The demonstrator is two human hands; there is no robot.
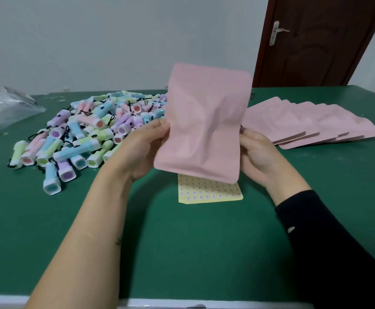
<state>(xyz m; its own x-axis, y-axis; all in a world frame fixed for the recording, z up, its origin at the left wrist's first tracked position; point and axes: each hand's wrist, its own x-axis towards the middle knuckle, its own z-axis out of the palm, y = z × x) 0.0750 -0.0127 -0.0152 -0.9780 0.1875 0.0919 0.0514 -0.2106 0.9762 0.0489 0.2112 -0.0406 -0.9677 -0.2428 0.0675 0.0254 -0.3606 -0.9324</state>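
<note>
A pink pouch [202, 126] is held upright above the green table [182, 253]. My left hand [144, 148] pinches its left edge, thumb in front. My right hand [258, 152] grips its right edge, fingers behind the pouch. The pouch looks creased and slightly bulged in the middle. Below it a yellow sticker sheet [211, 194] lies flat on the table, partly hidden by the pouch's bottom edge.
A heap of several pastel mini flashlights [81, 134] lies to the left. A fanned row of pink pouches [311, 123] lies to the right. A clear plastic bag [1, 110] sits at far left. A brown door [316, 41] stands behind.
</note>
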